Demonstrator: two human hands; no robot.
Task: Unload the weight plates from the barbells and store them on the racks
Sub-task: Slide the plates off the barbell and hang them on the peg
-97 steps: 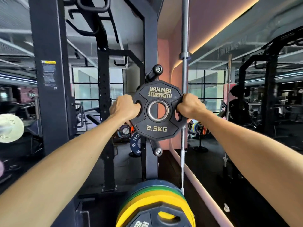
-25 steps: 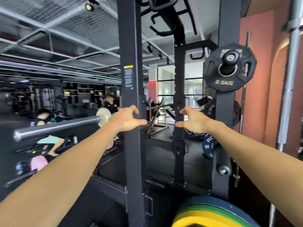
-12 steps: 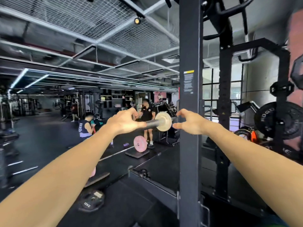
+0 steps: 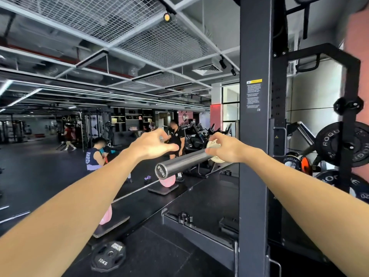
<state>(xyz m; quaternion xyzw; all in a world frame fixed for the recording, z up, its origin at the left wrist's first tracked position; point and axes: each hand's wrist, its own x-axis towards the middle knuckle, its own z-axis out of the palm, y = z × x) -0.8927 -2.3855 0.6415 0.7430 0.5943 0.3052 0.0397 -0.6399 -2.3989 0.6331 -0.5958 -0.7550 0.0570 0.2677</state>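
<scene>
A steel barbell sleeve (image 4: pixel 183 163) points toward me at chest height, its end cap facing the camera. A small cream weight plate (image 4: pixel 213 144) sits far down the sleeve, next to the black rack upright (image 4: pixel 254 136). My right hand (image 4: pixel 227 149) is in front of that plate, thumb and fingers curved in a C around its near face; I cannot tell if they touch it. My left hand (image 4: pixel 151 145) hovers just above the sleeve with fingers spread, holding nothing. Black Rogue plates (image 4: pixel 339 143) hang stored on the rack at the right.
A black 10 kg plate (image 4: pixel 108 255) lies flat on the floor at lower left. Another barbell with pink plates (image 4: pixel 167 181) rests on floor pads beyond. Two people (image 4: pixel 175 136) are further back on the open gym floor. The platform edge (image 4: pixel 199 234) runs below the sleeve.
The 2.5 kg plate was left on the rack peg and my view swung left. Both hands, now empty, have moved in over the barbell sleeve, the right one reaching the cream plate.
</scene>
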